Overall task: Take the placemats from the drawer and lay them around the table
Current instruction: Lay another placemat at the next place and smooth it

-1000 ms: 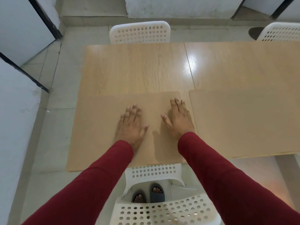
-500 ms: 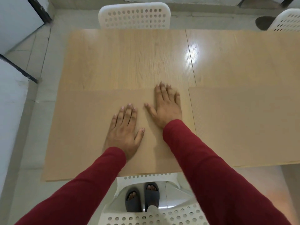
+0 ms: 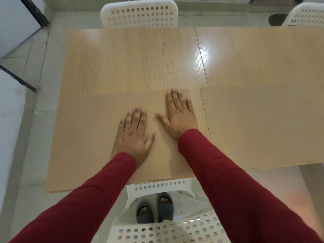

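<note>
A tan placemat (image 3: 84,137) lies flat on the near left part of the light wooden table (image 3: 136,60), its left and near edges reaching the table's edges. My left hand (image 3: 133,135) rests palm down on its middle, fingers spread. My right hand (image 3: 178,114) lies flat near the mat's far right corner, fingertips at its far edge. A second tan placemat (image 3: 263,125) lies flat to the right, a narrow strip of table between the two mats. Neither hand grips anything.
A white perforated chair (image 3: 140,14) stands at the table's far side, another (image 3: 308,14) at the far right. A third white chair (image 3: 168,228) is right below me, my slippered feet showing through it. White walls with black frames line the left.
My right hand has slid forward to the mat's far right corner. The left hand has stayed near the mat's middle. The view has shifted closer over the table.
</note>
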